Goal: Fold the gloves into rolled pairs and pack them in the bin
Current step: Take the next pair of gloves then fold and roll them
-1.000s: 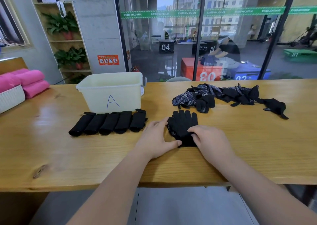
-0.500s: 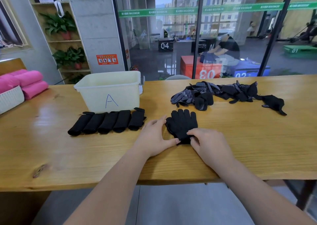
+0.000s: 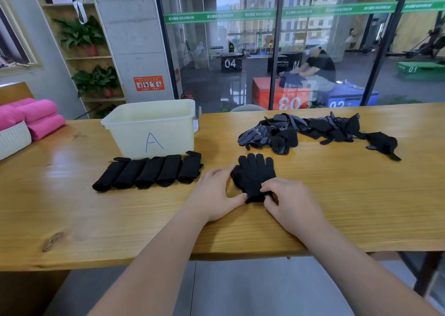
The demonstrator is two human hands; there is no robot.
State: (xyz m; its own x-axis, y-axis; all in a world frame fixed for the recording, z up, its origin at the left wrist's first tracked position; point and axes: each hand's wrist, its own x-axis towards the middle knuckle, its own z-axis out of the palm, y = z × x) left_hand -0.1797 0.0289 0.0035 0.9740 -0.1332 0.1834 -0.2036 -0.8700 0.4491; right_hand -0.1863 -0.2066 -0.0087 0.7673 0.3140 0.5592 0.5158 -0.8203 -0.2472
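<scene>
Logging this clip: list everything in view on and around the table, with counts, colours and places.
bin: one, cream, blue A, back of table.
rolled pairs: five, black, in a row before the bin.
flat glove: one showing, black, between the hands.
loose gloves: count unclear, black and dotted grey, heap at far right.
pink rolls: several, far left.
basket: one, white, left edge.
potted plants: at least two, green, shelves behind.
table: one, light wood.
left hand: flat on the table, thumb at the glove's cuff.
right hand: pinches the cuff.
</scene>
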